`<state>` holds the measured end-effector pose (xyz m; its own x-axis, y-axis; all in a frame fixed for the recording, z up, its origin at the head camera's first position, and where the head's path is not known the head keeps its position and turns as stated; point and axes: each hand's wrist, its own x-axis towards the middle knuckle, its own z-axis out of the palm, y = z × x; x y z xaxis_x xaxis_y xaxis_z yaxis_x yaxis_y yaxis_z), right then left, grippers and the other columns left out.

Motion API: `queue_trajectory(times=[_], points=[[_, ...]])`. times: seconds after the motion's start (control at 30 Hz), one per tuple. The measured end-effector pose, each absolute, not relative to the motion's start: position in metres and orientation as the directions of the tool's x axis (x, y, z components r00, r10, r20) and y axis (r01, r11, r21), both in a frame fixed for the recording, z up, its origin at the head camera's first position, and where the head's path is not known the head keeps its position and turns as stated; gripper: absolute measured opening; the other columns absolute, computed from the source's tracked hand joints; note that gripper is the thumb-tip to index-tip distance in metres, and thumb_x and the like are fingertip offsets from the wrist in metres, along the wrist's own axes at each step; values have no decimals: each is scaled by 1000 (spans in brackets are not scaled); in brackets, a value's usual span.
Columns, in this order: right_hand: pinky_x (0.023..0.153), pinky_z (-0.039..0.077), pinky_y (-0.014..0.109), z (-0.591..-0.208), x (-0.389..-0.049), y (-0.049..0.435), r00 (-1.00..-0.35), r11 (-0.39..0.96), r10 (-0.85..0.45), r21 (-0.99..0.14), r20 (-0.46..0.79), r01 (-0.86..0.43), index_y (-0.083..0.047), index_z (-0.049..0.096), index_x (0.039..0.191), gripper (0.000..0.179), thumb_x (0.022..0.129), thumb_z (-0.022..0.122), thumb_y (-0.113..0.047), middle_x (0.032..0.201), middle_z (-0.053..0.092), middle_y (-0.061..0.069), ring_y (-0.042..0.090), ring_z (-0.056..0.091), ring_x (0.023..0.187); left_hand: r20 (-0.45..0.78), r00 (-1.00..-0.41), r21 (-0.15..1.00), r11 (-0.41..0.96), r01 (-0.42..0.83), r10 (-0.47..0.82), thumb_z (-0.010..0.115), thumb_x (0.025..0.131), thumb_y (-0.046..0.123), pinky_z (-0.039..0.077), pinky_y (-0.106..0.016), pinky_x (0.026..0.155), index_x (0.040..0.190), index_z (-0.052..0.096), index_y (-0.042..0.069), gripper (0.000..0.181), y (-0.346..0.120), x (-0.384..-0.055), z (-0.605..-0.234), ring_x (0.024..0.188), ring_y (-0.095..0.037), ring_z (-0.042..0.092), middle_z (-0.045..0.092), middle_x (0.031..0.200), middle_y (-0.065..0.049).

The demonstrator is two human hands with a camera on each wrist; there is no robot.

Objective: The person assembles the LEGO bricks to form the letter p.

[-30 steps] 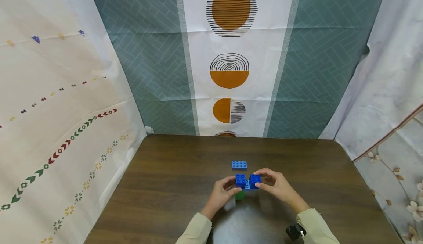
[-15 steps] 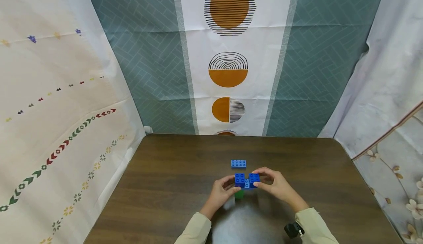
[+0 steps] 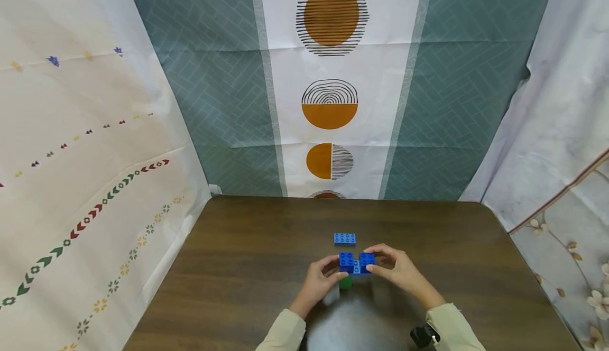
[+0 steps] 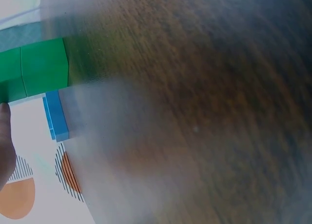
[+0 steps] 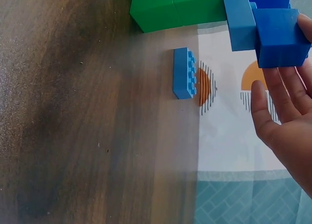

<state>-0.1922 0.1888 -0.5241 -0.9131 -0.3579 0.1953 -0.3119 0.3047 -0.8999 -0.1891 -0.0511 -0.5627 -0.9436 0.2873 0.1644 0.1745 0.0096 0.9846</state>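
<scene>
In the head view a small tower of toy bricks stands between the hands. Two green bricks, one on the other, form its base, with a light blue brick across the top. On that sit two dark blue bricks, a left one and a right one, with a gap between them. The left hand pinches the left dark blue brick; only a fingertip shows in its wrist view. The right hand holds the right dark blue brick between thumb and fingers.
Behind the tower a loose light blue brick lies on the brown wooden table. A black strapped device sits at the right sleeve. Patterned cloths hang behind the table and on both sides.
The view shifts slightly with the head. Both hands keep their hold on the dark blue bricks, and the tower stays in place.
</scene>
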Motion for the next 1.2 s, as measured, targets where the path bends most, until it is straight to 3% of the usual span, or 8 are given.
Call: queue_trajectory(times=[0.1,0.47,0.83,1.03,1.2], points=[[84,52,31,-523,-192,188,-909,305,-371,-900,189,-312,-10,63,117,28,91,70,-17,111,64,8,33,62,97,179,-940,982,12,191,291,72,87,7,50,-38,93,121,62,-5,37,-52,-192,-571,111,-32,61,65,116,-19],[82,53,30,-517,-192,185,-901,304,-402,-904,164,-301,-7,63,121,28,95,65,-17,115,62,11,31,59,99,147,-949,987,28,161,277,72,87,6,50,-36,93,123,62,-3,38,-50,-191,-573,113,-33,59,65,118,-17],[92,47,22,-515,-212,192,-930,278,-305,-914,208,-295,-6,62,123,28,98,59,-20,120,64,14,30,59,111,168,-943,984,16,180,286,72,87,5,51,-35,91,120,62,-8,36,-51,-181,-547,111,-39,59,64,115,-23],[91,48,22,-517,-229,190,-922,269,-296,-904,251,-332,-5,60,126,31,97,61,-17,116,64,15,29,61,108,160,-945,985,12,171,285,71,88,5,51,-36,92,120,62,-8,36,-52,-179,-543,112,-41,58,64,116,-24],[87,50,21,-507,-236,183,-917,274,-298,-897,265,-348,5,57,127,35,95,63,-8,115,64,20,34,62,106,174,-943,983,12,185,285,71,87,3,51,-35,91,119,62,-9,36,-51,-183,-552,110,-40,59,64,115,-23]])
